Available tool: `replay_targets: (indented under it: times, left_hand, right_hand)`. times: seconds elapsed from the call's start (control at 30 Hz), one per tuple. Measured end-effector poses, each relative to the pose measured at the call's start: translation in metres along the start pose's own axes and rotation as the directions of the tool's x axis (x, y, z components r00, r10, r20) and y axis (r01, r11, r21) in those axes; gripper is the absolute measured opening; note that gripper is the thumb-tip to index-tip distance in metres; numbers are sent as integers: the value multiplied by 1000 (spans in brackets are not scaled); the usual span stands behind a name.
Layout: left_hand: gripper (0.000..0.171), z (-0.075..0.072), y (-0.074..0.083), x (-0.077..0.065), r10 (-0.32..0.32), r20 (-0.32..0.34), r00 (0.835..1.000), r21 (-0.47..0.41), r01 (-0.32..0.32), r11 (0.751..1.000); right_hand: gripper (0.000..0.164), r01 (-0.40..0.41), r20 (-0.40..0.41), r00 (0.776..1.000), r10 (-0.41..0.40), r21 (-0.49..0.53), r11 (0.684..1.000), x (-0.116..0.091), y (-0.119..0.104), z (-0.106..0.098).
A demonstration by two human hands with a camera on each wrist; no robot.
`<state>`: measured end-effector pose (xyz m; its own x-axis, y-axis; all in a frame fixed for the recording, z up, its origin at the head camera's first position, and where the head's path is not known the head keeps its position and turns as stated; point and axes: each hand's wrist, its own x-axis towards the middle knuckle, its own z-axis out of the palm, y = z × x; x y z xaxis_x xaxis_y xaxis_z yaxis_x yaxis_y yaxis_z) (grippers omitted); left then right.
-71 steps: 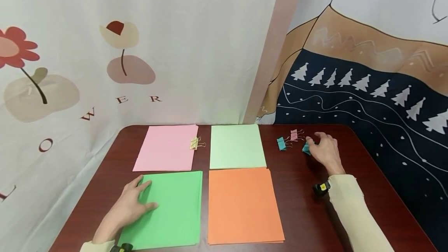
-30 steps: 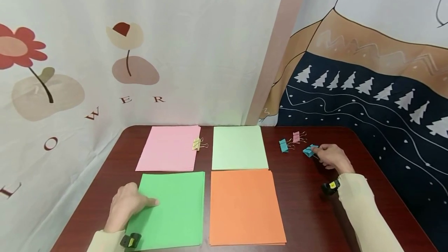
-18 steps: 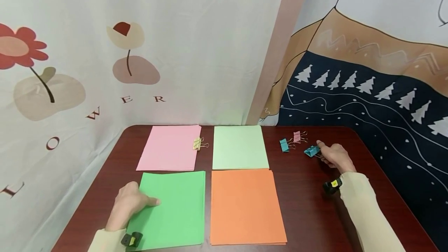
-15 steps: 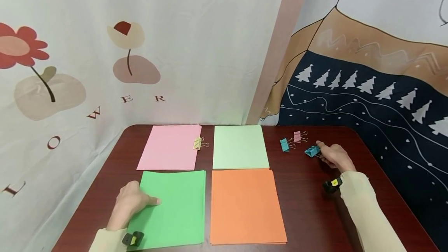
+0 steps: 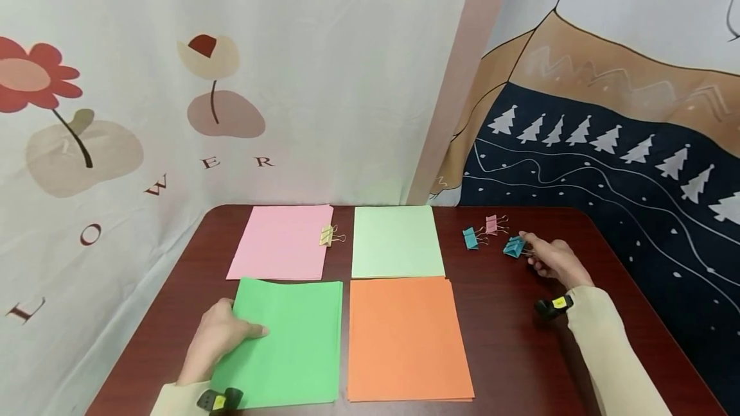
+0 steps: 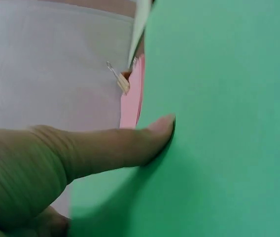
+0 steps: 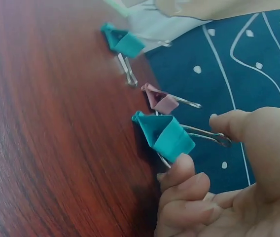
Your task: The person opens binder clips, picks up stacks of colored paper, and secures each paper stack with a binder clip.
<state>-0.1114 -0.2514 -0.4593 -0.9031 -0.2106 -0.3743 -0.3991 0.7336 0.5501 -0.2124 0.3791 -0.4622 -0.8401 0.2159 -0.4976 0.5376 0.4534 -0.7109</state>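
Far right on the wood-grained table, the right hand pinches a wedge-shaped teal clip, thumb and fingers slightly parted; near left, the left hand grips smooth green paper, thumb uppermost.

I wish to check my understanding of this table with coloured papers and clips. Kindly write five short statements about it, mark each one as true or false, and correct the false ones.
1. The left hand has its thumb on the green paper. True.
2. The right hand grips the yellow clip. False: it grips a turquoise clip; the yellow clip is on the right edge of the pink paper.
3. The pink clip and a second turquoise clip lie on the table. True.
4. In the head view, the orange paper lies left of the green paper. False: it lies to its right.
5. No clip is visible on the pale green paper. True.
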Motion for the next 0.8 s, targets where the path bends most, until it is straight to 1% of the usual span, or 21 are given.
replay_targets:
  times: [0.1, 0.17, 0.23, 0.3, 0.43, 0.5, 0.6, 0.73, 0.8]
  left_hand:
    - [83, 3, -1, 0, -13, 27, 1000, -113, 16, 993]
    - [76, 4, -1, 0, -16, 38, 999, -172, 23, 985]
    - [73, 6, -2, -1, -9, 41, 999, -213, 17, 977]
    - [73, 7, -2, -2, 7, 37, 999, -242, 2, 970]
    - [74, 9, -4, -1, 59, 4, 998, -257, -56, 965]
    - [75, 10, -4, 0, 92, -22, 996, -247, -94, 964]
    - [76, 10, -6, 1, 126, -56, 990, -233, -136, 963]
    - [72, 8, -8, 2, 145, -90, 985, -236, -162, 958]
    - [69, 6, -8, 2, 143, -102, 984, -255, -165, 953]
  right_hand:
    - [62, -7, -10, 1000, 8, 58, 998, 0, 0, 1]
    - [62, 12, -15, 1000, -11, 75, 997, -1, 1, 2]
    - [65, 43, -31, 999, -41, 69, 997, -3, 4, 4]
    - [69, 83, -56, 995, -80, 47, 995, -4, 9, 5]
    - [71, 150, -114, 982, -150, -2, 989, -5, 18, 6]
    - [70, 178, -140, 974, -178, -15, 984, -5, 22, 6]
    - [69, 213, -153, 965, -214, -22, 977, -5, 26, 7]
    - [67, 256, -152, 955, -254, -5, 967, -7, 27, 11]
    - [65, 273, -153, 951, -269, 7, 962, -9, 26, 14]
